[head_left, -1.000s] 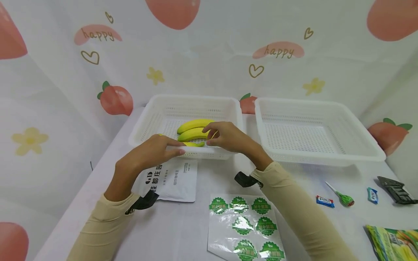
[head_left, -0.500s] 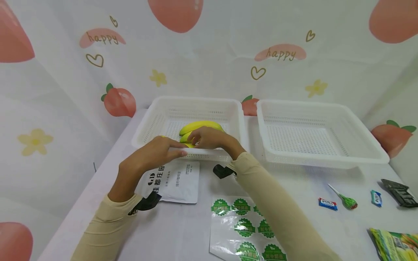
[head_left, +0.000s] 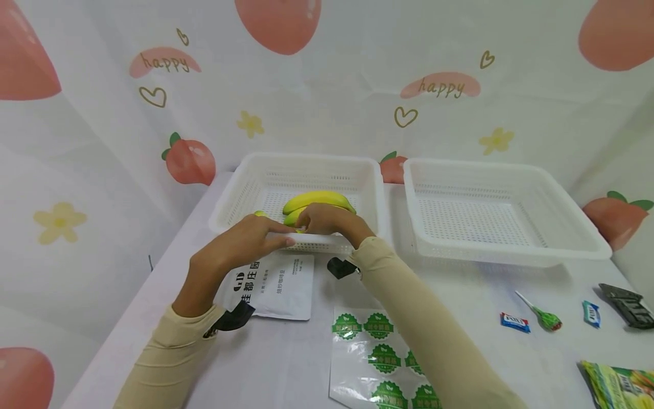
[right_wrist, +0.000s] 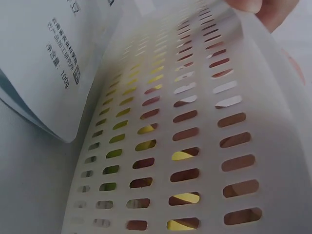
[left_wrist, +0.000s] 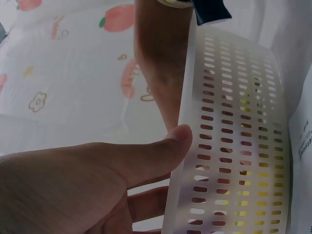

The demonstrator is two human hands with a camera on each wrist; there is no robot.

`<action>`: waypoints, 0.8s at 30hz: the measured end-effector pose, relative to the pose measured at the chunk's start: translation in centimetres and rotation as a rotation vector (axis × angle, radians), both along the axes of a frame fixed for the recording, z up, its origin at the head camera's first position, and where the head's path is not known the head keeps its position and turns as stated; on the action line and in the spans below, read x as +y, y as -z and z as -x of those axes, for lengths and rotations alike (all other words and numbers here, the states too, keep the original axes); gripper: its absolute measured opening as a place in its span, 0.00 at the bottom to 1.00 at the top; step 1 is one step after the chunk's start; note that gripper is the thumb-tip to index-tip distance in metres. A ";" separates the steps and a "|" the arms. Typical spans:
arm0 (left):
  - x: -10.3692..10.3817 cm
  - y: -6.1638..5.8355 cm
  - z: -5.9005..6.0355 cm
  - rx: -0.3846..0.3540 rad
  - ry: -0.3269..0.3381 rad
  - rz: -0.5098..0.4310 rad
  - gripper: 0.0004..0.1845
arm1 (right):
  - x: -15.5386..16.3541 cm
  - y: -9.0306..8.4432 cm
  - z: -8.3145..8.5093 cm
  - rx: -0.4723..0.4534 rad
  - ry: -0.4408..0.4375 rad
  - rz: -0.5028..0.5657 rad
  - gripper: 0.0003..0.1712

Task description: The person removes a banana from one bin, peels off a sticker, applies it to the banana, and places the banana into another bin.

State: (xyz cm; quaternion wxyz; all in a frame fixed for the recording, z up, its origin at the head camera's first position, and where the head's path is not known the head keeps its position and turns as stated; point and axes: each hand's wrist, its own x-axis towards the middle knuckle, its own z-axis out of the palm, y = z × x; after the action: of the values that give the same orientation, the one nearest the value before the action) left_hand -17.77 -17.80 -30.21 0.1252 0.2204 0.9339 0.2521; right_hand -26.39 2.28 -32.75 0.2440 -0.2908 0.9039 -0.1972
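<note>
the bananas (head_left: pixel 318 200) lie in the left basket (head_left: pixel 240 180), just beyond both hands and partly under the right hand (head_left: pixel 321 220). that hand reaches over the near wall with its fingers curled down onto the bunch; it looks like a grip around the near fruit, though the fingertips are hidden behind the wall. the left hand (head_left: pixel 240 241) rests on the near rim, fingers fairly straight along the top and thumb (left_wrist: pixel 171 144) pressed against the outer wall, steadying the basket rather than clasping it.

the bunch will likely handle as a modest, firm weight: stiff enough to lift as one piece, smooth-skinned but not slick, and prone to bruising if squeezed hard. the best hold is probably around the middle of the curve, or near the stem end where the fruits join, so they do not splay apart.

the basket looks thin, light and perforated; through its slots the wrist views show yellow. it would slide easily on the tabletop (head_left: pixel 286 363), so a hand on the rim helps.

a white pouch (head_left: pixel 278 284) lies just near of the hands, a sticker sheet (head_left: pixel 380 355) nearer still.
</note>
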 end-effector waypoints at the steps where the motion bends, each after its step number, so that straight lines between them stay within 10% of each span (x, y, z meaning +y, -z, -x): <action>1: 0.0 0.0 0.0 0.012 0.005 0.004 0.21 | 0.0 0.0 0.0 0.007 -0.012 -0.009 0.19; 18: 0.1 0.1 0.0 -0.066 -0.017 -0.002 0.22 | 1.5 0.2 0.3 0.061 -0.006 -0.006 0.09; 24: -0.2 0.0 0.0 -0.039 0.005 -0.002 0.21 | 3.9 -1.5 -0.9 0.129 0.093 0.083 0.23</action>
State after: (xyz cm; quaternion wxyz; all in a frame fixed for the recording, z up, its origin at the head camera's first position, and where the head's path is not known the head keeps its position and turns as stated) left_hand -17.81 -18.03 -30.23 0.1439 0.2179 0.9304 0.2572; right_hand -25.53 6.15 -31.27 0.1637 -0.2704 0.9214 -0.2263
